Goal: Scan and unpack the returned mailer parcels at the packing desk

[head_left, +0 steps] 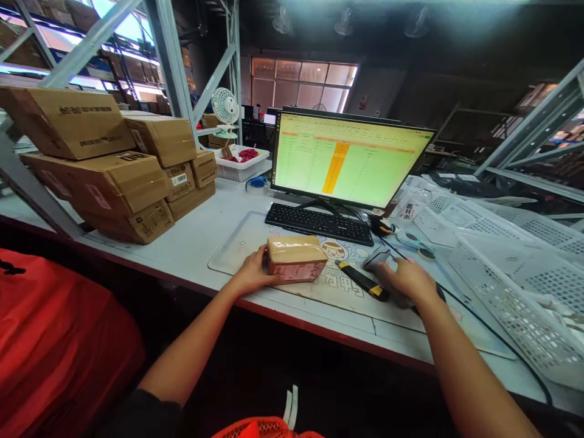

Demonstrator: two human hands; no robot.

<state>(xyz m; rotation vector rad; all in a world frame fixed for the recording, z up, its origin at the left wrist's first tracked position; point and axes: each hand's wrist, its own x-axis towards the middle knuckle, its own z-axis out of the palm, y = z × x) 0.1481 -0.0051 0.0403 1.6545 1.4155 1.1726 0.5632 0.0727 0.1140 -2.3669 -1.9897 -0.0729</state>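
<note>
My left hand (252, 271) is closed around the left end of a small cardboard box (298, 260), which rests on a printed desk mat (235, 249). Clear tape shines on the box's top, and a printed label covers the side facing me. On the right, my right hand (413, 281) wraps round a dark grey handheld barcode scanner (376, 259), its head pointing left toward the box. Between the two hands lies a black and yellow utility knife (364, 281). Just behind the box is a black keyboard (319, 224).
Behind the keyboard stands a monitor (351, 159) showing a spreadsheet. Stacked cardboard boxes (98, 176) occupy the table's left side. White plastic baskets (506, 292) crowd the right, with a black cable (493, 331) running before them. A white basket (241, 167) and small fan (225, 106) are at the back.
</note>
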